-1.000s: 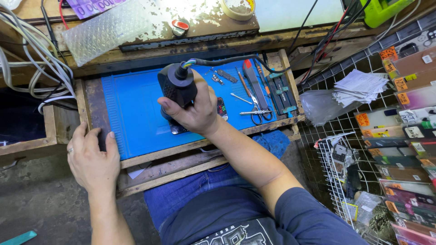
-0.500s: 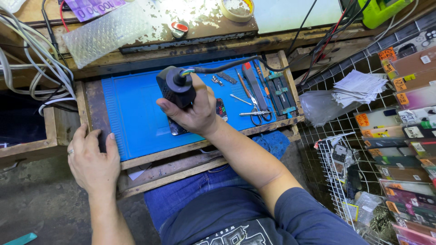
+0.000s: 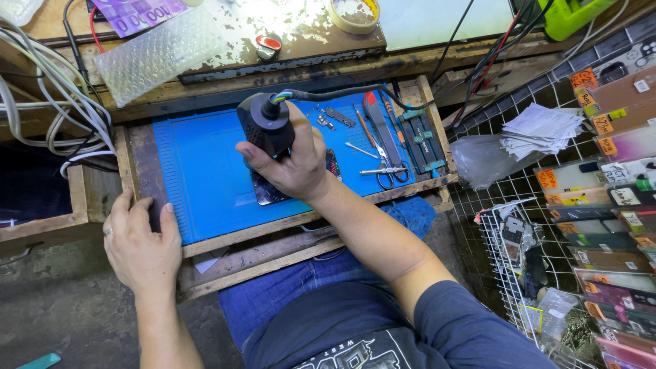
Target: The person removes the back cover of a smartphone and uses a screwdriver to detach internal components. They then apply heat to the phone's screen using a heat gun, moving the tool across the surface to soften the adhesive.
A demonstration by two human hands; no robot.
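Heat gun [image 3: 268,130] stands upright in your right hand [image 3: 290,164], fingers wrapped around its black body, over what may be a phone [image 3: 270,195] on the mat [image 3: 205,171]. At eight o'clock, your left hand [image 3: 140,242] lies flat, fingers spread, on the tray edge [image 3: 126,157].

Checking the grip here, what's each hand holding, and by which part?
Right hand grips the black corded tool around its body. Left hand holds nothing, resting on the tray edge.
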